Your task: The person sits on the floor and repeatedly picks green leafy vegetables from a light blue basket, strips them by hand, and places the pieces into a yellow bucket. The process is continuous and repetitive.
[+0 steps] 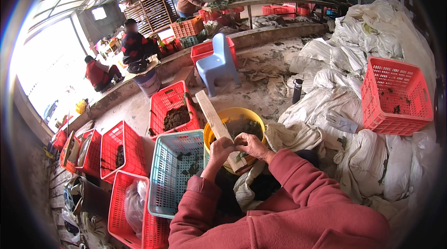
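Observation:
My left hand (220, 150) and my right hand (253, 146) meet fingertip to fingertip, both closed in a pinch. What they hold, if anything, is too small to make out. Below them a wooden board (214, 117) lies slantwise across the yellow bucket (259, 121). Dark matter (245, 127) fills part of the bucket. A small green scrap (241, 156) shows on the board under my right hand. Left of the bucket, close to my left forearm, stands a pale blue-green crate (160, 174) with a few dark leafy bits inside.
Red crates (122, 144) crowd the left side; another red crate (173, 107) holds dark plant matter. A blue chair (218, 63) stands ahead. White sacks (344, 93) heap up on the right, bearing a red crate (396, 95), a glove (342, 122) and a black bottle (297, 91). Several people work farther off.

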Available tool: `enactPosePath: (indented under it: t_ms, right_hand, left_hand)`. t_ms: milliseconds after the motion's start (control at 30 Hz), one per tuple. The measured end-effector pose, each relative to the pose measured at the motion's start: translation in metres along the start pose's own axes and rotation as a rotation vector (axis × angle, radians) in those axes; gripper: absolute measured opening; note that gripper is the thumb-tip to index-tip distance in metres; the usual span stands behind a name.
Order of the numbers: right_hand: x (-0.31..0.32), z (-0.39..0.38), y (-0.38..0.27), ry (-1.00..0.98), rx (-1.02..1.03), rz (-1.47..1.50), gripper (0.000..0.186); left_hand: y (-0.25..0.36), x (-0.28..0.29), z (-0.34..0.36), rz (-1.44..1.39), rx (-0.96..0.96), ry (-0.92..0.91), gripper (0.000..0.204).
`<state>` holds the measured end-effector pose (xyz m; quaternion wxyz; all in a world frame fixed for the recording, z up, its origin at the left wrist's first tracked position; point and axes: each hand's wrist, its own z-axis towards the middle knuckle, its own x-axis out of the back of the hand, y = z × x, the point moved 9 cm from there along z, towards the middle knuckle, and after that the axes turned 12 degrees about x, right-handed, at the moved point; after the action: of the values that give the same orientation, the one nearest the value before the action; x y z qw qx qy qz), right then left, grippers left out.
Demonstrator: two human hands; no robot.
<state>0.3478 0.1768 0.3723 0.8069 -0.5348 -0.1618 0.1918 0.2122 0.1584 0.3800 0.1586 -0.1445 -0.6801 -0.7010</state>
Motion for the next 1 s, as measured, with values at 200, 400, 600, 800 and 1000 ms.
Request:
enactPosePath:
  t_ms: [200, 400, 600, 800, 1000]
  right_hand:
    - [-0.002, -0.002, 0.001, 0.101, -0.036, 0.358, 0.02]
    - [-0.01, -0.002, 0.006, 0.185, -0.06, 0.708, 0.02]
    - [-0.014, -0.003, 0.02, 0.164, -0.165, 0.618, 0.018]
    - [-0.009, -0.002, 0.012, 0.114, -0.162, 0.339, 0.02]
    - [-0.009, -0.004, 0.009, -0.015, -0.173, 0.162, 0.028]
  left_hand:
    - [0.02, 0.002, -0.01, 0.062, -0.152, 0.044, 0.022]
    - [0.037, 0.006, -0.021, 0.116, -0.378, 0.152, 0.025]
    - [0.029, 0.006, -0.02, 0.116, -0.35, 0.133, 0.022]
    - [0.036, 0.0, -0.025, 0.328, -0.423, 0.164, 0.013]
    - [0.029, 0.002, -0.02, 0.591, -0.268, 0.246, 0.011]
